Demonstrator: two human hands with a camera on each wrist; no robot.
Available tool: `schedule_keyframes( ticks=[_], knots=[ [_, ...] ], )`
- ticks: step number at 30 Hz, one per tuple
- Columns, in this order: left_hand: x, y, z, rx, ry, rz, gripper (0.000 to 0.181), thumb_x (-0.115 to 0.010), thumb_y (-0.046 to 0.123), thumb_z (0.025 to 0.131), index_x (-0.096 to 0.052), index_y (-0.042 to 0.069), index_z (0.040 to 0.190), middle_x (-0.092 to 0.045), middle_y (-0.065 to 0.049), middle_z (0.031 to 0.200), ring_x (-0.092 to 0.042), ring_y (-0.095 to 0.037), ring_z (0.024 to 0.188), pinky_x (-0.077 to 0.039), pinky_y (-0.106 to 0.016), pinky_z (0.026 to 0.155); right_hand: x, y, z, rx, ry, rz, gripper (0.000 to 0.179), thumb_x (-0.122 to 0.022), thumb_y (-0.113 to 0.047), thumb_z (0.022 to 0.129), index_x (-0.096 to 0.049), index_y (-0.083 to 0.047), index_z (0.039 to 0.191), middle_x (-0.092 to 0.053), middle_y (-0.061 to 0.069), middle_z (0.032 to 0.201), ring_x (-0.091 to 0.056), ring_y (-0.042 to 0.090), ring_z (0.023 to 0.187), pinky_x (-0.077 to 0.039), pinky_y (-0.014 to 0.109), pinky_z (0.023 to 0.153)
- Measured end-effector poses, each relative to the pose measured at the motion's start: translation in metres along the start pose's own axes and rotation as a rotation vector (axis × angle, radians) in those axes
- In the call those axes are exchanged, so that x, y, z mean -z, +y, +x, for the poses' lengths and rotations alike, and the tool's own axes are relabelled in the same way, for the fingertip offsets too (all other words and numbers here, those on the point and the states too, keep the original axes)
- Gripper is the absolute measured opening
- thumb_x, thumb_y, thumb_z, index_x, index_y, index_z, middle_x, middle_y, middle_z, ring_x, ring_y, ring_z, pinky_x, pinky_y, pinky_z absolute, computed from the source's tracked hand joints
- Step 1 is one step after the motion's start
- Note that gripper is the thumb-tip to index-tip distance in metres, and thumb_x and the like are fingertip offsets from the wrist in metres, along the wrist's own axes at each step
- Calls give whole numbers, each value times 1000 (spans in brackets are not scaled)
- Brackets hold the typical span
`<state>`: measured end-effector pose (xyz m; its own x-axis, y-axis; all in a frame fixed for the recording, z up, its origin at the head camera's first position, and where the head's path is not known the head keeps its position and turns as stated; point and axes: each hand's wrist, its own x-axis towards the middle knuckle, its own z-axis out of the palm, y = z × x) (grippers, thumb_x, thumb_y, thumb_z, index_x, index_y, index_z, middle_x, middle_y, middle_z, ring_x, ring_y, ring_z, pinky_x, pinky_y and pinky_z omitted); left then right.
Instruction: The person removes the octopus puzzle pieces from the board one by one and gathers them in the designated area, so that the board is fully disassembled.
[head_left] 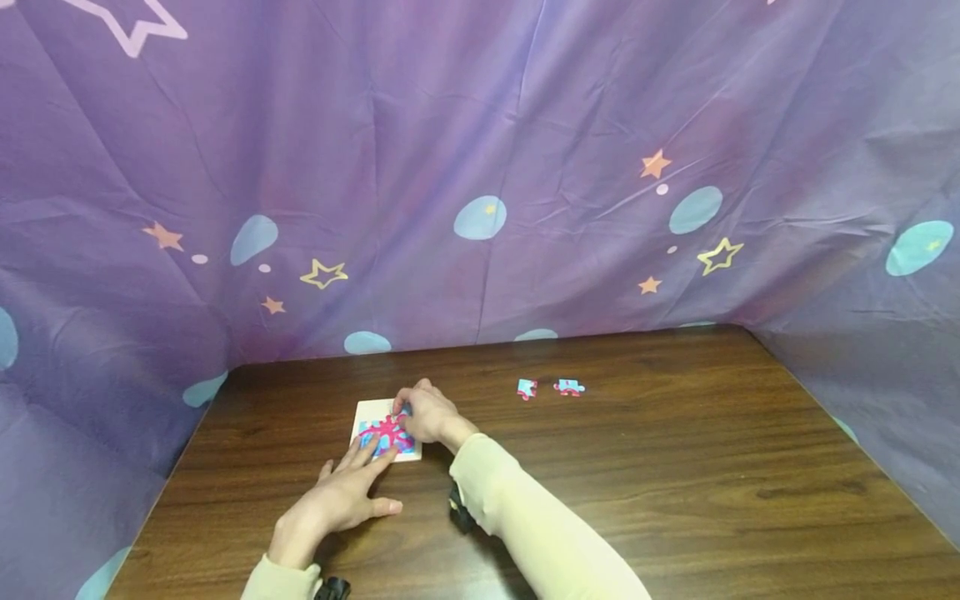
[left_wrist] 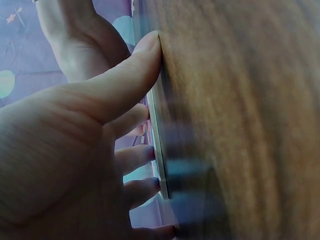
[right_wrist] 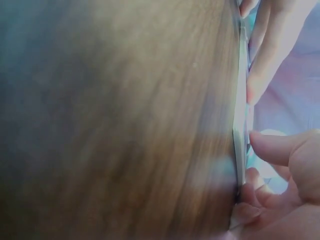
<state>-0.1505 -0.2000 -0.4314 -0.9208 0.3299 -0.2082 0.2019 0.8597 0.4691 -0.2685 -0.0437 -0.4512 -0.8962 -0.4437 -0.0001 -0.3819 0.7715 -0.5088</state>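
A small white puzzle board lies on the left part of the table, with joined blue and pink jigsaw pieces covering its nearer part. My left hand rests its outstretched fingertips on the near side of these pieces, thumb spread out to the right. At the board's upper right, my right hand has its fingers bent and pinches a blue jigsaw piece, mostly hidden by the fingers. The right wrist view shows the right thumb against the board's top side, with curled fingers beside its edge.
Two loose blue and pink pieces lie farther right on the brown wooden table: one puzzle piece and, beside it, another puzzle piece. A purple patterned cloth hangs behind the table and along its sides.
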Motion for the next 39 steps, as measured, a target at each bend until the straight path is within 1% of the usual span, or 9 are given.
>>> schedule_keyframes(
  ticks=[6, 9, 13, 17, 23, 27, 32, 36, 39],
  knots=[
    [-1, 0, 0, 8, -11, 7, 79, -73, 42, 84, -42, 9, 149, -23, -25, 157, -11, -44, 145, -10, -76, 104, 2, 2, 0, 34, -1, 41, 17, -73, -10, 80, -65, -20, 91, -54, -6, 83, -52, 11, 78, -43, 25, 69],
    [-1, 0, 1, 11, -8, 13, 79, -73, 42, 84, -42, 9, 149, -24, -25, 156, -12, -44, 145, -10, -75, 105, 2, 3, 1, 29, -5, 67, 23, -74, -10, 80, -64, -18, 99, -53, -7, 78, -51, 10, 73, -42, 25, 66],
    [-1, -1, 1, 10, 0, 12, 80, -74, 43, 83, -43, 8, 148, -26, -26, 155, -13, -44, 145, -11, -75, 105, 3, 2, 2, 14, -24, 63, 32, -76, -13, 82, -64, -15, 112, -53, -7, 77, -52, 11, 72, -44, 26, 69],
    [-1, -1, 0, 13, 0, 13, 80, -74, 43, 83, -42, 8, 148, -25, -25, 156, -12, -43, 145, -11, -75, 105, 4, 2, 2, 12, -18, 105, 25, -76, -13, 83, -66, -12, 106, -54, -6, 72, -51, 10, 69, -44, 26, 67],
    [-1, 1, 0, 19, -4, 8, 79, -73, 42, 84, -42, 10, 149, -22, -22, 158, -10, -42, 145, -10, -75, 105, 8, 6, -1, 4, 24, 323, 6, -70, -6, 86, -66, -9, 89, -56, -5, 68, -49, 8, 63, -42, 23, 62],
    [-1, 1, -2, 24, -12, 1, 79, -73, 42, 84, -41, 10, 149, -20, -21, 159, -9, -42, 146, -10, -75, 105, 9, 11, -3, -3, 2, 518, 3, -67, -2, 88, -66, -4, 90, -62, 4, 71, -54, 11, 60, -47, 23, 57],
    [-1, -1, -2, 17, -4, -2, 79, -73, 42, 84, -41, 10, 149, -21, -21, 158, -9, -43, 146, -9, -75, 105, 19, 14, -9, 20, 5, 729, 5, -65, 3, 88, -66, 2, 93, -65, 15, 77, -58, 21, 63, -54, 34, 60],
    [0, -1, -1, 3, 9, 0, 80, -74, 42, 83, -42, 9, 148, -23, -22, 157, -10, -44, 145, -10, -76, 104, 33, 20, -14, 51, 24, 834, 9, -66, 2, 88, -65, 4, 96, -66, 16, 80, -57, 24, 65, -54, 38, 63],
    [1, -1, -1, -2, 14, -4, 80, -74, 42, 83, -42, 9, 148, -23, -23, 157, -11, -44, 145, -10, -75, 105, 44, 27, -19, 48, 30, 867, 11, -67, -1, 89, -65, 2, 99, -65, 9, 79, -56, 21, 64, -51, 35, 60]
  ],
)
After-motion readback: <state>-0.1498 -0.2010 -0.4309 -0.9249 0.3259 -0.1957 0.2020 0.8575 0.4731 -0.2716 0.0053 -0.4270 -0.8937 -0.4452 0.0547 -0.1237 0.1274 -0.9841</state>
